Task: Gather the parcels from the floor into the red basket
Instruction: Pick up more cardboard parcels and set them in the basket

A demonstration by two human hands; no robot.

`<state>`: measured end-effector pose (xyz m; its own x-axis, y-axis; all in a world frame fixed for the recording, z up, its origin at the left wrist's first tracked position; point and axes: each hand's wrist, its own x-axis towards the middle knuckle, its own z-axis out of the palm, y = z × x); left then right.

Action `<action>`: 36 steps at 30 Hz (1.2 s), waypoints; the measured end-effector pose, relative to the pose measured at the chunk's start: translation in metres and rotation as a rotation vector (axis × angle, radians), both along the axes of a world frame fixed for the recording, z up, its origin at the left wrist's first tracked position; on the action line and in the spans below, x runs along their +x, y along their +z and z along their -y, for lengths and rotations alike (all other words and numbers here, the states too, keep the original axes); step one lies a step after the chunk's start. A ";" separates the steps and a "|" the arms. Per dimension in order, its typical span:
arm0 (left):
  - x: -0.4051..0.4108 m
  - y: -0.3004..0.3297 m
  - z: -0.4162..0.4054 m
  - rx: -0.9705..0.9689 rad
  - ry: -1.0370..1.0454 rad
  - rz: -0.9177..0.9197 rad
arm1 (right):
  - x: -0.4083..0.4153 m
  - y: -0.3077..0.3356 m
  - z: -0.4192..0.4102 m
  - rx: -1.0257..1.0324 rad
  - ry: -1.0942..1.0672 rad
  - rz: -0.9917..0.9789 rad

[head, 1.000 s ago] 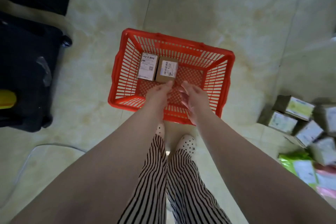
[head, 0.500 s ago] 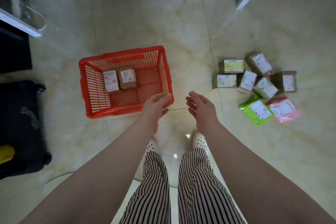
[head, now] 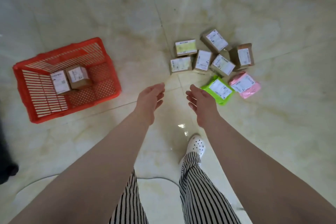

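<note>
At two o'clock of the right hand (head: 201,103), nearer, fingers (head: 190,94) apart, empty: green plastic mailer parcel (head: 218,90), long axis ten-to-four.

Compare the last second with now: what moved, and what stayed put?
Both hands, left and right, left the red basket empty and swung right toward the parcels on the floor, nearest the green bag. Nothing was picked up. The two boxes in the basket stayed put.

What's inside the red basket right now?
The red basket holds two cardboard parcels side by side, one with its white label up, one brown with a label. The floor beneath them is covered.
</note>
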<state>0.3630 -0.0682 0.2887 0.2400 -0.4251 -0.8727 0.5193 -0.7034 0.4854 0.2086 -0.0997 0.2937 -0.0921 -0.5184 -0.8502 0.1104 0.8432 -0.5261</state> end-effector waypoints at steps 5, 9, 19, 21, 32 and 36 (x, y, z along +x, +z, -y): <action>-0.082 0.008 0.031 0.050 0.039 0.039 | -0.084 0.006 0.030 -0.014 -0.008 -0.046; -0.110 0.004 0.050 0.122 0.064 0.091 | -0.112 -0.003 0.047 0.006 -0.015 -0.045; -0.109 -0.032 0.106 0.152 -0.018 0.135 | -0.094 -0.047 0.099 0.107 -0.006 -0.067; -0.108 -0.041 0.125 0.153 -0.045 0.121 | -0.091 -0.059 0.117 0.116 -0.019 -0.080; -0.125 -0.157 0.212 0.112 -0.361 0.256 | -0.101 -0.195 0.200 0.163 0.039 -0.168; -0.139 -0.236 0.230 0.098 -0.603 0.471 | -0.110 -0.263 0.213 0.163 0.123 -0.201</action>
